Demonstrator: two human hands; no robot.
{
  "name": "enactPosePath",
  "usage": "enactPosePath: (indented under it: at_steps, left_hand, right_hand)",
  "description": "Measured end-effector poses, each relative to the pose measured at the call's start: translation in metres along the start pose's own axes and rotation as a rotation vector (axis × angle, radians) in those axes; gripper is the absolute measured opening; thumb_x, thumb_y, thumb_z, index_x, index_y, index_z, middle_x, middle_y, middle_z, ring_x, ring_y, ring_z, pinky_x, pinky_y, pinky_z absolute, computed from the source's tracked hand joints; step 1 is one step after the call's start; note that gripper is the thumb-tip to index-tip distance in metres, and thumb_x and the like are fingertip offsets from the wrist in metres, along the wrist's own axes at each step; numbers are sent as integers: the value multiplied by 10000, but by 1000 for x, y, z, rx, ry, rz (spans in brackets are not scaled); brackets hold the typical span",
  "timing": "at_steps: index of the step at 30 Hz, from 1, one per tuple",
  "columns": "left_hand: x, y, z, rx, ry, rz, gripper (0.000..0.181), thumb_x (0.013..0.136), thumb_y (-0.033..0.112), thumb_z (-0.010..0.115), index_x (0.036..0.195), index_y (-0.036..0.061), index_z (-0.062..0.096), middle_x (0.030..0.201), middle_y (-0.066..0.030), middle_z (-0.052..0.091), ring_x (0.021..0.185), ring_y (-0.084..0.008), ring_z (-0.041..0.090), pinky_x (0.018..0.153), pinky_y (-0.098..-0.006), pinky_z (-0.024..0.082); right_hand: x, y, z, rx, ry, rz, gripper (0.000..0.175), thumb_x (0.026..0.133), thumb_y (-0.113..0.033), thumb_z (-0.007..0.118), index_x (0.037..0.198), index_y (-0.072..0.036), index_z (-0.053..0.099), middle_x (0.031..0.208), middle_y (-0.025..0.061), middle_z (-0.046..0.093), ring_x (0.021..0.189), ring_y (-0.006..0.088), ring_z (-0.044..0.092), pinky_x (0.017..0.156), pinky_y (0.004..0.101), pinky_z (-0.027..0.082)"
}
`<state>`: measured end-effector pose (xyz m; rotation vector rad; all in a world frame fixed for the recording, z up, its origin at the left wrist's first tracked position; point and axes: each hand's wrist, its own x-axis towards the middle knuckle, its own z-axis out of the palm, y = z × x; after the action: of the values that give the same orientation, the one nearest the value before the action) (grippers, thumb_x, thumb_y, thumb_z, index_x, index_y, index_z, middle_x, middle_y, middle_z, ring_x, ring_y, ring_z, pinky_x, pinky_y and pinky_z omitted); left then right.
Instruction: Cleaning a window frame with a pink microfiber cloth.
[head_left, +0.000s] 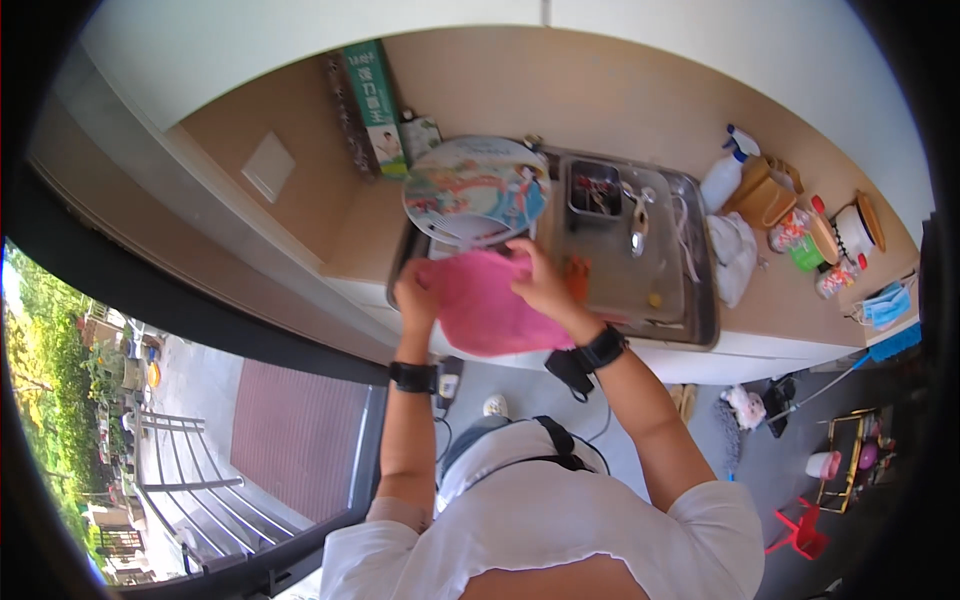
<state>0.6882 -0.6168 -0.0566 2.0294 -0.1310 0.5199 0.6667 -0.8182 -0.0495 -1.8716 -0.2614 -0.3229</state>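
A pink cloth (487, 304) is stretched between my two hands, in front of the counter's edge. Its left side is gripped in my left hand (415, 294). My right hand (546, 291) holds the opposite side near its upper corner, with thumb and fingers around the fabric. Just beyond the cloth, a round printed hand fan (476, 187) rests over the left part of a metal-rimmed tray (703, 300). Beside my right hand lies an orange object (577, 277), partly covered by it. The cloth hides whatever is directly below.
The tray also holds a small metal container (595, 187) and a metal utensil (639, 229). To its right stand a spray bottle (729, 172), a white cloth (733, 255) and several jars (791, 229). Boxes (375, 105) lean at the back left. A red stool (804, 531) is on the floor.
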Motion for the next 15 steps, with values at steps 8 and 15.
enactPosePath:
  at_steps: [8, 15]
  left_hand:
    - [32, -7, 8, -277, -420, -109, 210, 769, 169, 577, 843, -28, 571, 685, -75, 584, 603, -102, 534, 517, -233, 421]
    - [42, -4, 32, 120, -494, -55, 455, 700, 281, 637, 1017, -15, 502, 741, -156, 596, 685, -263, 585, 616, -327, 445]
  right_hand:
    - [3, 13, -44, -205, 109, 170, 215, 674, -175, 670, 744, -20, 537, 634, 12, 510, 602, 98, 511, 522, 233, 402]
    - [35, -14, -80, 679, 143, 637, 186, 746, -166, 577, 908, -84, 538, 787, -20, 544, 756, 84, 500, 647, 270, 412]
